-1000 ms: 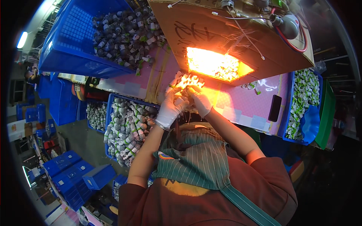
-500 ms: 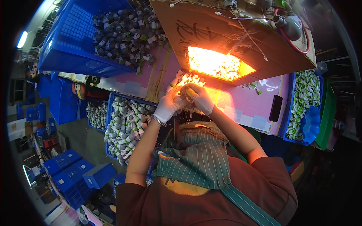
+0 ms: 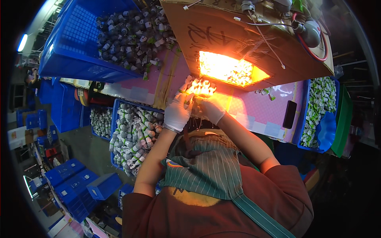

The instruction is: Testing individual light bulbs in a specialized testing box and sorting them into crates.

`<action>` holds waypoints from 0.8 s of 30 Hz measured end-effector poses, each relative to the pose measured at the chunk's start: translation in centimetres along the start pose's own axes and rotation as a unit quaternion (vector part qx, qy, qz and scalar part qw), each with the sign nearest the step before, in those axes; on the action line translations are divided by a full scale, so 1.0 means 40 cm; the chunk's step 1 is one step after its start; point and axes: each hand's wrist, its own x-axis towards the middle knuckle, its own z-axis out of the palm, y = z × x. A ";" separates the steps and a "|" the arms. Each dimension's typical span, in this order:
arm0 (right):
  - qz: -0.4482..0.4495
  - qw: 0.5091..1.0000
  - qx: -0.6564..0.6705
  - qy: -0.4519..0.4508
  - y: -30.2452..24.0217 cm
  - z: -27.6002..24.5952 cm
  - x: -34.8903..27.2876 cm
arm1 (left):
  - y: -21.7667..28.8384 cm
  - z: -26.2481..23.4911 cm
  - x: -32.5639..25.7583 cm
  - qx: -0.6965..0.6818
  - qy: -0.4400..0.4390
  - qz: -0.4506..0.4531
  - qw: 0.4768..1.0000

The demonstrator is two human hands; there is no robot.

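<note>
1 head-worn fisheye camera looks down over the torso (image 3: 258, 194) at left hand (image 3: 176, 113) and right hand (image 3: 212, 108).

A dim workshop is shown, unevenly lit.
At the left, a grey floor (image 3: 90, 148) is partly covered by stacked blue crates (image 3: 75, 186). A bright tube light (image 3: 22, 43) is seen at the upper left, and a thinner strip of light (image 3: 27, 185) is seen lower along the same side. A pink table top (image 3: 274, 107) is marked with pale patches (image 3: 273, 129) and partly washed in orange light. The lower right is sunk in deep shadow.
</note>
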 end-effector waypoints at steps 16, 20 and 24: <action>-0.332 0.862 -0.379 0.048 -0.011 0.021 0.081 | -0.032 0.009 0.011 -0.299 -0.078 -0.130 0.942; -0.331 0.819 -0.467 0.034 -0.015 0.009 0.080 | -0.076 0.023 0.009 -0.106 -0.064 -0.009 0.992; -0.261 0.823 -0.501 0.055 -0.013 -0.012 0.070 | -0.109 0.042 0.011 -0.074 -0.095 -0.026 0.992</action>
